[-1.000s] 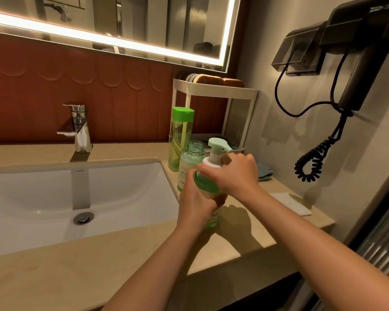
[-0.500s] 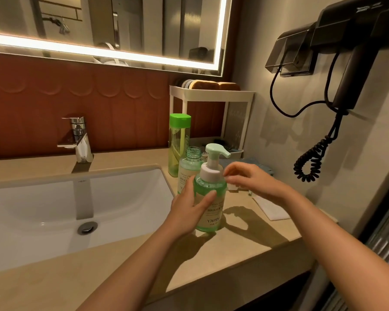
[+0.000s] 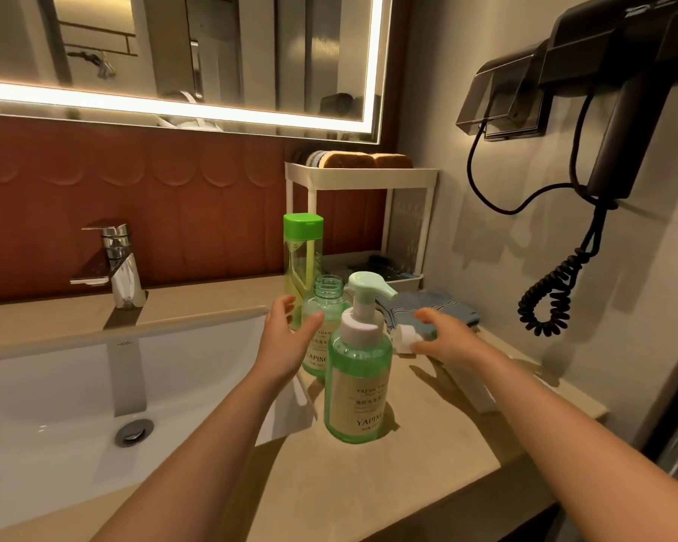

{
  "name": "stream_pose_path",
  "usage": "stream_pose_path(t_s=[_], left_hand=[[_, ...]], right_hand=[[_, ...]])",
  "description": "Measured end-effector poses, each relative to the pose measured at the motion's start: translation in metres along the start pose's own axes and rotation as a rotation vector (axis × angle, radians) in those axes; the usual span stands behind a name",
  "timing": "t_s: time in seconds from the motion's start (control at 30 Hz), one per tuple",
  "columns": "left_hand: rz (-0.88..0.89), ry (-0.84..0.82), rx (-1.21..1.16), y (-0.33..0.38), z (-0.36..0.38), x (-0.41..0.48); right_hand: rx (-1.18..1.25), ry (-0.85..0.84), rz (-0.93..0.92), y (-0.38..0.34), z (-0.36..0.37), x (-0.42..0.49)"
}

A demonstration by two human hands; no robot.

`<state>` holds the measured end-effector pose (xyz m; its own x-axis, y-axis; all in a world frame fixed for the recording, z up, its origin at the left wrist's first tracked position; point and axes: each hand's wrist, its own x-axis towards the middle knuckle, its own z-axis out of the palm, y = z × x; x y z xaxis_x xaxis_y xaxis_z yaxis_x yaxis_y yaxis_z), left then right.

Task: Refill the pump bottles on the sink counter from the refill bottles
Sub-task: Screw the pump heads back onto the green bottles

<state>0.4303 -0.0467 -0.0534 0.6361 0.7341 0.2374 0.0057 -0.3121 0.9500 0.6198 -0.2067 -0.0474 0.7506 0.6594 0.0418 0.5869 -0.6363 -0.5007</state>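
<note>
Green liquid fills the pump bottle [image 3: 359, 385] up to its shoulder. It stands upright on the beige desk [image 3: 427, 444] just right of the white sink [image 3: 55, 385], pale pump head seated on its neck, nozzle pointing right. Behind it and a little left I see a smaller bottle [image 3: 327, 295] of clear green plastic with an open neck, and behind that a tall bottle [image 3: 303, 260] with a bright green cap, both upright. My left hand [image 3: 286, 340] is beside the smaller bottle, fingers [image 3: 282, 307] straight and spread, thumb across the front of it (the label is partly hidden) — I cannot tell whether it touches. My right hand [image 3: 445, 340] is low over the desk to the right of the pump bottle, fingers [image 3: 427, 315] loosely spread just beside a white cap [image 3: 404, 338] lying on its side; contact is unclear. A blue cloth [image 3: 447, 307] lies behind that hand, below a white rack [image 3: 361, 178]. A chrome faucet [image 3: 118, 267] stands behind the sink, and a black hair dryer [image 3: 623, 111] hangs on the wall.
</note>
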Motion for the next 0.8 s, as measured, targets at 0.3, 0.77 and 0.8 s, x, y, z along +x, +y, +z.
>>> stream_pose_path(t_s=[0.3,0.77,0.8], left_hand=[[0.011,-0.203,-0.074,-0.007,0.009,0.026],[0.023,-0.08,-0.173,-0.013,-0.002,0.017],[0.027,-0.058,-0.19,-0.011,-0.005,0.014]], right_hand=[[-0.29,-0.066,-0.131,-0.004,0.008,0.021],[0.04,0.132,-0.141,-0.006,-0.008,0.017],[0.087,0.152,-0.159,-0.01,-0.014,0.014]])
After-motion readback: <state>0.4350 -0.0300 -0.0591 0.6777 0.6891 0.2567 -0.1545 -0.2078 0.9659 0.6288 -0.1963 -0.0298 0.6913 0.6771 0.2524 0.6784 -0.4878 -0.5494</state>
